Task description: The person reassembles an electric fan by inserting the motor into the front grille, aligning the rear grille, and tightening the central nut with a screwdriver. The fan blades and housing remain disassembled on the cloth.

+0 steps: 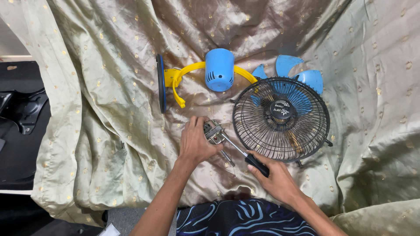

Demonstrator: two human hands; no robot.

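Our left hand (195,142) grips the motor (212,131) on the cloth (87,109), beside the grille (281,118). Our right hand (273,177) clasps the screwdriver (245,155), tip pointing up-left into the motor.

Shiny bare metal on the small motor (213,131) under the left hand (195,142). Polished steel shaft and matt black grip on the screwdriver (245,154) in the right hand (273,177). Black painted wire, faintly glossy, on the fan guard (281,119). Smooth blue plastic on the motor housing (219,69) and blades (297,72); smooth yellow plastic on the bracket (181,83). Satiny, creased olive cloth (96,87) with gold dots.
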